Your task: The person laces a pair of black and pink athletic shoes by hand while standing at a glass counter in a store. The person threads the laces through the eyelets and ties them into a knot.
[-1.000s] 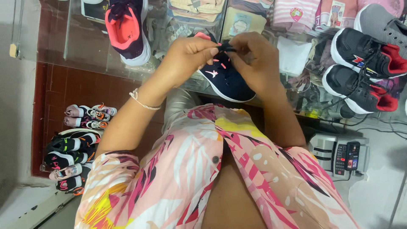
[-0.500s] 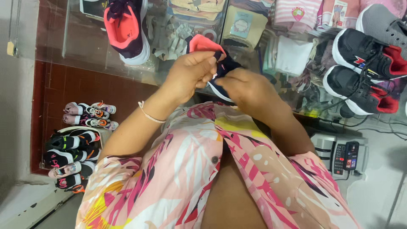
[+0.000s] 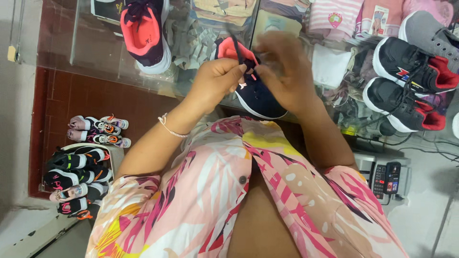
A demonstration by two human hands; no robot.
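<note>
Glass tabletop [image 3: 95, 52] carried a navy-and-coral fabric sneaker [image 3: 256, 91] between both hands. Left hand [image 3: 215, 81] and right hand [image 3: 284, 71] were pinched together on its dark laces [image 3: 249, 63]; a matching sneaker [image 3: 143, 31] lay beyond the left hand.

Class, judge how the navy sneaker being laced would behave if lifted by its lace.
The navy sneaker looks light; the left hand and right hand handle it easily. Its thin lace seems floppy, so it would probably dangle and swing.

Sneaker [image 3: 258, 93] on glass counter [image 3: 95, 57], between left hand [image 3: 215, 81] and right hand [image 3: 287, 71].
</note>
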